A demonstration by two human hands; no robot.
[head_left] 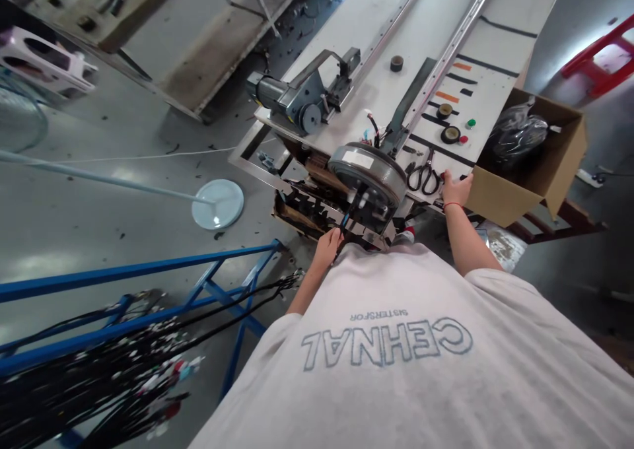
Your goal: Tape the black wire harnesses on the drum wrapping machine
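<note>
My left hand (328, 247) is closed round a black cable (349, 212) below the round grey reel-like part (367, 170) at the near end of the table. At the table's near right corner, my right hand (456, 189) rests by the edge, its fingers bent over something too small to make out. Black-handled scissors (424, 177) lie just left of my right hand. Beyond them are a black tape roll (450, 135), a second roll (444, 111), a red button (463, 140) and a green button (471, 123).
An open cardboard box (564, 155) holding a plastic bag stands right of the white table (446, 13). A motor unit (292, 99) sits at the table's left. A blue rack (198, 261) with many black cables is at lower left.
</note>
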